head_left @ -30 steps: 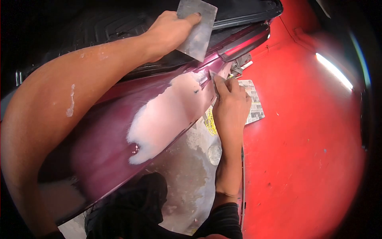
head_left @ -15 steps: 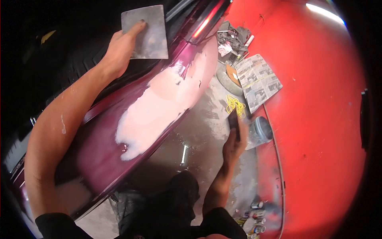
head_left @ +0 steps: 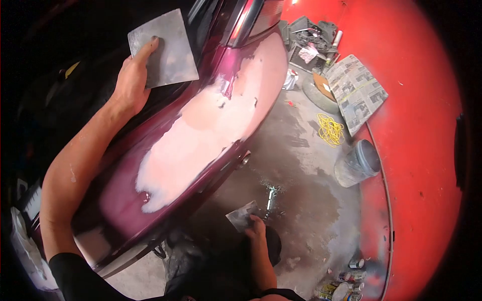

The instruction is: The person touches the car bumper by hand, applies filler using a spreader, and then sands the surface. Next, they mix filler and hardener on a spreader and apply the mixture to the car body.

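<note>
My left hand (head_left: pixel 134 75) holds up a flat grey rectangular plate (head_left: pixel 170 52), its thumb across the face, above the dark upper side of the car. Low in the middle, my right hand (head_left: pixel 256 227) grips a smaller grey flat piece (head_left: pixel 242 216) by one edge, over the wet floor. Between the hands runs the purple car body (head_left: pixel 120 200), with a large pale pink patch (head_left: pixel 186 145) whose edges are ragged. Neither hand touches the patch.
A grey bucket (head_left: pixel 356 165), a yellow cord (head_left: pixel 330 130) and a newspaper-covered board (head_left: pixel 357 93) leaning on a tyre (head_left: pixel 314 95) lie near the red wall (head_left: pixel 427 150). Several cans (head_left: pixel 351 276) stand at lower right. A dark crate (head_left: pixel 306 59) holds odds and ends.
My right hand has moved down and left, and the small flat piece now shows clearly in it. My left hand and its plate have shifted left. The view has turned.
</note>
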Motion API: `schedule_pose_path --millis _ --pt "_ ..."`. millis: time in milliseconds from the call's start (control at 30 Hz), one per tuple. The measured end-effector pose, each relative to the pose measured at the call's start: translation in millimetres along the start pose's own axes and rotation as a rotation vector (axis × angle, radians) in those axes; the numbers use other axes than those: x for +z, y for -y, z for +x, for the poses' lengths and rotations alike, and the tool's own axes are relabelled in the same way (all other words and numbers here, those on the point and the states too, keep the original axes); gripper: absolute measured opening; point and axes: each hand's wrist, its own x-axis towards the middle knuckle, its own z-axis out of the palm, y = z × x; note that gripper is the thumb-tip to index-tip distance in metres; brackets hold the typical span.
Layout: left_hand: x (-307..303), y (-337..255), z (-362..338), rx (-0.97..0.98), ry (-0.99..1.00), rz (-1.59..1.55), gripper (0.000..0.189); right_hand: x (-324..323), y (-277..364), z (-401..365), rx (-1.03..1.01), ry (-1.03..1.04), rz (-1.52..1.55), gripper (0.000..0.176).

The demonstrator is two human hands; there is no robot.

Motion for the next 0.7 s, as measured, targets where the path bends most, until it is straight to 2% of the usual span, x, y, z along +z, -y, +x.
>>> schedule_pose_path --millis 67,100,200,267,333,367,400,467,533,567,633,667,700 --pt "-1.5 0.2 -1.6 -0.019 -0.063 0.034 0.044 6.4 17.7 -7.6 0.087 -0.049 0.309 0.032" --pt "0.7 1.6 -2.7 -0.008 -0.095 0.035 0.046 28.0 38.8 -23.9 0.142 0.088 0.361 0.03" --pt "1.8 1.7 -3.9 0.009 -0.189 -0.01 0.041 59.4 53.2 -58.5 0.058 -0.06 0.09 0.029" --pt "-12.1 4.8 2.9 -0.029 -0.192 -0.003 0.041 79.0 63.0 -92.1 0.131 -0.127 0.025 0.031" --pt "-3.2 -0.6 -2.5 -0.109 -0.333 -0.067 0.043 88.2 64.4 -116.8 0.2 -0.256 -0.015 0.033" --pt "-4.3 -4.1 -4.6 -0.097 -0.329 -0.031 0.044 88.0 56.7 -123.2 0.121 -0.208 0.081 0.035" --pt "-14.2 -1.4 -5.3 -0.092 -0.317 0.003 0.044 82.4 53.6 -130.4 0.181 -0.296 -0.017 0.036" --pt "-36.9 7.6 -3.8 -0.082 -0.264 0.059 0.046 86.8 60.4 -148.8 0.293 -0.335 0.031 0.035" --pt "-58.9 18.5 1.8 -0.028 -0.264 0.256 0.046 62.1 33.0 -157.8 0.305 -0.346 0.187 0.033" --pt "-49.5 18.0 0.9 -0.071 -0.255 0.21 0.045 42.5 19.6 -153.1 0.303 -0.329 0.249 0.032" --pt "-42.2 15.8 4.9 -0.125 -0.188 0.135 0.04 -3.1 -14.8 -153.9 0.024 -0.252 -0.01 0.032" --pt "-40.8 16.7 9.9 -0.128 -0.12 0.06 0.039 -8.2 -5.0 -166.6 -0.034 -0.233 -0.078 0.033" --pt "-26.2 7.9 12.4 -0.214 -0.143 -0.036 0.038 -11.4 6.0 -180.6 -0.093 -0.219 -0.145 0.033"
